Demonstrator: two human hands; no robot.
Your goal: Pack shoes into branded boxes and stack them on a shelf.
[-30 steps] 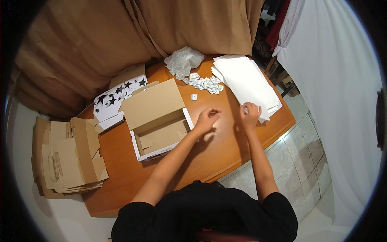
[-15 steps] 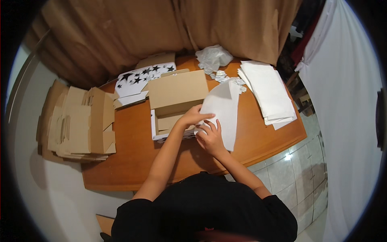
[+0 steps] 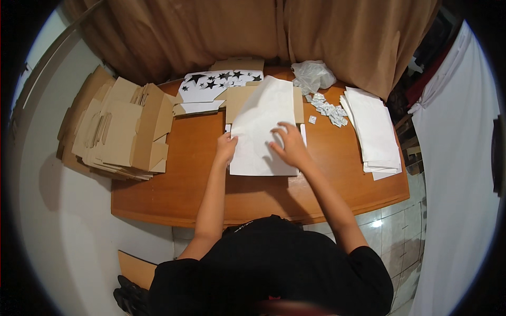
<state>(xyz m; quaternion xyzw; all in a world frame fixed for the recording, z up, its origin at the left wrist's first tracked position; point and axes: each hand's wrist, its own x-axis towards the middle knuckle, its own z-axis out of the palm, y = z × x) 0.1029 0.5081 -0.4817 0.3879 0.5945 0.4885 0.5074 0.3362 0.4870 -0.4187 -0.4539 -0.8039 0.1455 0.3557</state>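
A large sheet of white paper (image 3: 258, 142) lies over the open cardboard box, hiding most of its inside. Of the box, the brown raised lid (image 3: 240, 100) shows behind the paper, along with bits of its white sides. My left hand (image 3: 226, 149) is at the paper's left edge, its thumb on top and its fingers curled at the side, pinching it. My right hand (image 3: 290, 146) is over the right half of the sheet with fingers spread and bent; whether the fingertips touch it I cannot tell.
Flattened brown cartons (image 3: 121, 126) are stacked at the left. Behind stands a white box with black stars (image 3: 221, 84). At the back right are a clear plastic bag (image 3: 313, 76) and small white packets (image 3: 329, 111). More white paper (image 3: 373, 131) is piled at the right.
The sheet has moved left from beside the box to over it. My hands have separated, the left now at the sheet's left edge, the right over its right half. The view has shifted.
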